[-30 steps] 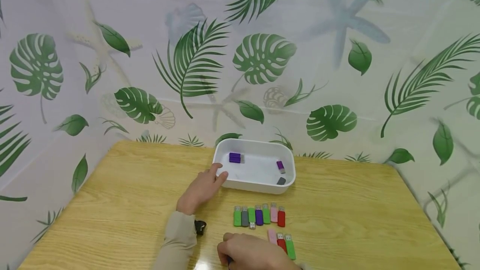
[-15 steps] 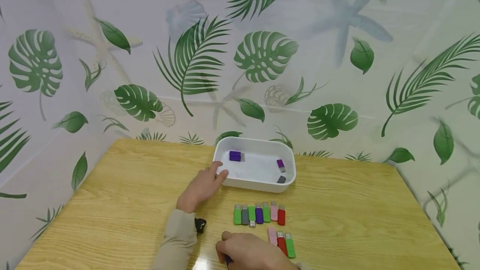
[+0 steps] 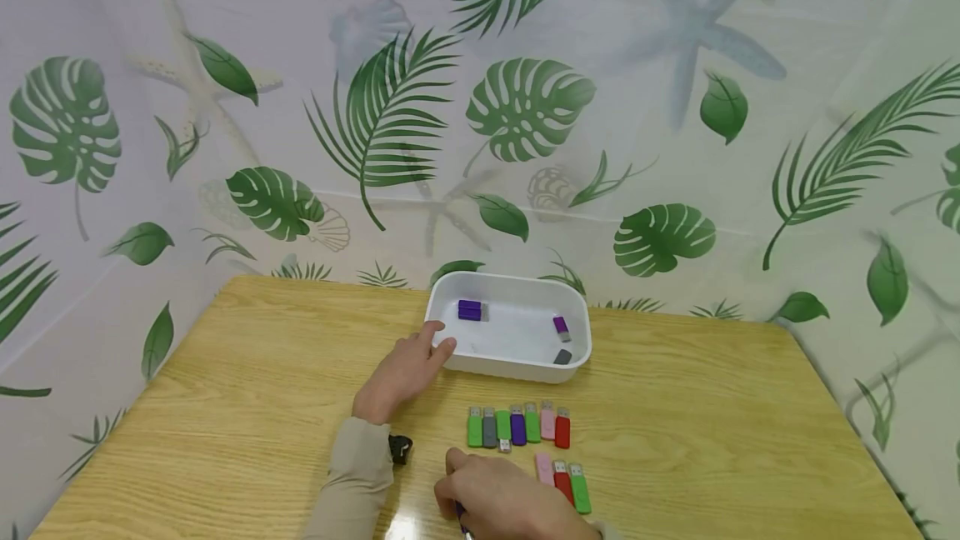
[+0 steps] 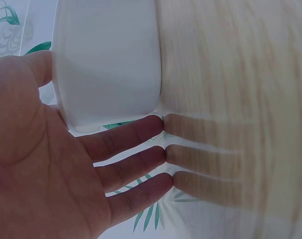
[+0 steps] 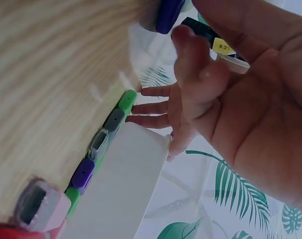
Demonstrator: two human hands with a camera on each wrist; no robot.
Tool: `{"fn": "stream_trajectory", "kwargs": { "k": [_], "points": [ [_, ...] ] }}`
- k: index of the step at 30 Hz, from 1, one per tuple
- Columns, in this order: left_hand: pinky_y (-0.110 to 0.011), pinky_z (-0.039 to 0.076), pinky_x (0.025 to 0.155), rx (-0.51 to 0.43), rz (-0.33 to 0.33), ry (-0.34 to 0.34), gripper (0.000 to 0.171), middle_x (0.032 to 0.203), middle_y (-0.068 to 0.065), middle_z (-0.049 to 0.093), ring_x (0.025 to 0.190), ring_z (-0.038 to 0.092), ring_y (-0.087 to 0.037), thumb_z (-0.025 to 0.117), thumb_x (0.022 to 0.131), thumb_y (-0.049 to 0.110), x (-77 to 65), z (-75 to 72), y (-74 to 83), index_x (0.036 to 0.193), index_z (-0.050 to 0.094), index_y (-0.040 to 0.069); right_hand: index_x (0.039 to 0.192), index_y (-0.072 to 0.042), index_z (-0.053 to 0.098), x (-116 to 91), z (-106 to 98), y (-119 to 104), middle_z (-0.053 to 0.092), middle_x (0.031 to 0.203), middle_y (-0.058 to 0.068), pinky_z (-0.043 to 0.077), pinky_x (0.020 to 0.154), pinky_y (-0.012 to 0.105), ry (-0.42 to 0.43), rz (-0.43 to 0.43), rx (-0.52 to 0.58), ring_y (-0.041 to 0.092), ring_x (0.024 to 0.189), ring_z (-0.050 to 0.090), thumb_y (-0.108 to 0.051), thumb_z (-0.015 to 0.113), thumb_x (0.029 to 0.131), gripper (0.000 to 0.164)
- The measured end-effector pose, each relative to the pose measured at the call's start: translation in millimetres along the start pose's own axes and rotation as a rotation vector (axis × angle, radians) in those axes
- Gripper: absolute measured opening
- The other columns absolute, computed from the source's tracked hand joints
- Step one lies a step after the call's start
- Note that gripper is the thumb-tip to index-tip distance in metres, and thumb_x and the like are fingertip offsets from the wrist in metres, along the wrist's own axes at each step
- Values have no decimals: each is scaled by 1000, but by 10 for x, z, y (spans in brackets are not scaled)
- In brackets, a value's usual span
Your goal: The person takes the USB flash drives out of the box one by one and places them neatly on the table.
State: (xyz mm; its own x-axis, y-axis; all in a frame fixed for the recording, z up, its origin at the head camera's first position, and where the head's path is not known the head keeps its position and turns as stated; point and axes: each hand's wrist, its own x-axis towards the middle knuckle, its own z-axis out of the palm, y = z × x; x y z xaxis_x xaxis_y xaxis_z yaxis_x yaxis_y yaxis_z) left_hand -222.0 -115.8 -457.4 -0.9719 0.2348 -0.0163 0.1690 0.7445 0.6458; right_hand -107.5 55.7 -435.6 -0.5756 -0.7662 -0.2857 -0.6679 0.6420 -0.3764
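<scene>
My left hand (image 3: 402, 372) rests at the left front corner of a white plastic bin (image 3: 517, 372). Its thumb and index fingertips lie over the rim, while in the left wrist view the other fingers (image 4: 133, 194) stretch straight down to the table beside the bin. Near the table's front, my right hand (image 3: 501, 494) pinches a purple USB stick (image 3: 461, 513), mostly covered by the hand. Just beyond it is a row of USB sticks in green, grey, purple, pink and red, including a red one (image 3: 562, 432). A shorter row with a pink stick (image 3: 545, 469) lies partly behind the right hand.
Inside the bin are purple USB sticks (image 3: 469, 311) at the left, another purple stick (image 3: 561, 327) at the right and a grey piece (image 3: 562, 357). A leaf-print cloth (image 3: 525, 107) hangs behind the wooden table (image 3: 712, 423). A black device (image 3: 401, 449) sits at the left wrist.
The right hand has shifted and turned slightly, and the metal end of the purple USB stick now shows below it. The left hand and both rows stay as they were.
</scene>
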Motion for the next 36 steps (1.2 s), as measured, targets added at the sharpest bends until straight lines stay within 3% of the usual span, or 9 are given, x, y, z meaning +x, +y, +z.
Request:
{"fn": "stream_trajectory", "kwargs": {
  "k": [6, 11, 14, 19, 25, 32, 36],
  "points": [
    [-48, 49, 95, 2, -2, 0, 56, 115, -15, 67, 101, 62, -26, 37, 106, 47, 10, -4, 5, 148, 41, 10, 79, -25, 66, 10, 16, 54, 46, 80, -13, 42, 58, 19, -57, -9, 50, 1, 64, 46, -18, 74, 89, 15],
    [-49, 48, 97, 4, 0, 0, 57, 118, -16, 66, 107, 62, -29, 36, 106, 48, 10, -10, 12, 147, 42, 10, 85, -28, 65, 45, 67, 123, 48, 82, -14, 45, 58, 21, -153, 26, 88, 3, 64, 48, -33, 77, 86, 13],
    [-50, 47, 99, 5, 1, -1, 56, 122, -16, 66, 112, 62, -31, 36, 106, 48, 11, -14, 15, 147, 42, 10, 87, -28, 64, 44, 61, 116, 49, 82, -13, 46, 61, 21, -178, 65, 92, 4, 65, 49, -32, 79, 85, 15],
    [-50, 47, 99, 3, -5, -3, 56, 122, -16, 65, 112, 62, -31, 37, 106, 47, 17, -12, 22, 148, 41, 10, 88, -27, 63, 63, 104, 175, 49, 81, -12, 44, 62, 23, -165, 131, 85, 7, 66, 47, -38, 80, 82, 21],
    [-50, 47, 99, -1, 0, -3, 55, 118, -16, 66, 111, 62, -31, 37, 106, 46, 19, -9, 17, 147, 41, 9, 82, -31, 58, 153, 396, 454, 48, 79, -12, 42, 60, 24, -115, 132, 61, 7, 65, 46, -43, 80, 81, 25],
    [-51, 46, 99, -9, 5, -10, 54, 120, -16, 65, 112, 61, -33, 37, 107, 44, 5, -14, 18, 146, 42, 7, 77, -23, 58, -79, -44, 61, 50, 74, -9, 41, 61, 26, -133, 279, 53, 10, 65, 45, -35, 83, 79, 29],
    [-51, 46, 99, -13, 2, -13, 54, 123, -16, 64, 114, 60, -34, 37, 107, 44, 9, -5, 10, 147, 42, 8, 78, -24, 58, -120, -66, 60, 50, 75, -10, 41, 63, 25, -122, 293, 48, 10, 66, 46, -37, 85, 76, 31]
  ]
}}
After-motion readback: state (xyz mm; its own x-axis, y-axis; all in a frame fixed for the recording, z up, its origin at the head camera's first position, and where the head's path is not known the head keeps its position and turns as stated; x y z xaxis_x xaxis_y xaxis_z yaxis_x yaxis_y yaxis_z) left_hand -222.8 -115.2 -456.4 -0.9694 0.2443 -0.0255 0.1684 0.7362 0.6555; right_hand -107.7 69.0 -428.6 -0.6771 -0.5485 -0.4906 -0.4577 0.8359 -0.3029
